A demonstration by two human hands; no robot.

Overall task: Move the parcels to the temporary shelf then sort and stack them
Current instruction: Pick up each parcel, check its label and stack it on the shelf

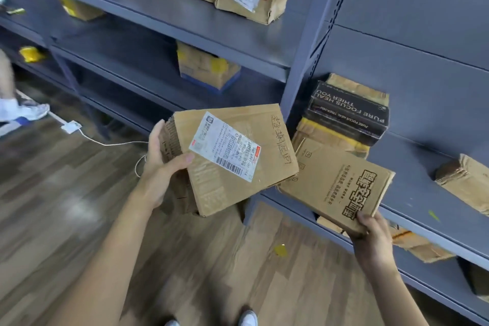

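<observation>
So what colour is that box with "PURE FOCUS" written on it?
Black with pale lettering, seen in the head view.

The shelf (238,42) is dull blue-grey. The labelled parcel (238,156) is brown cardboard with a white barcode sticker and black handwriting. The printed parcel (336,185) is tan with dark brown block characters. The black box (349,114) carries pale lettering. The floor (66,206) shows grey-brown wood grain.

Labelled brown parcel (232,156) tilted, held aloft — printed flat parcel (336,185) tilted at shelf edge
</observation>
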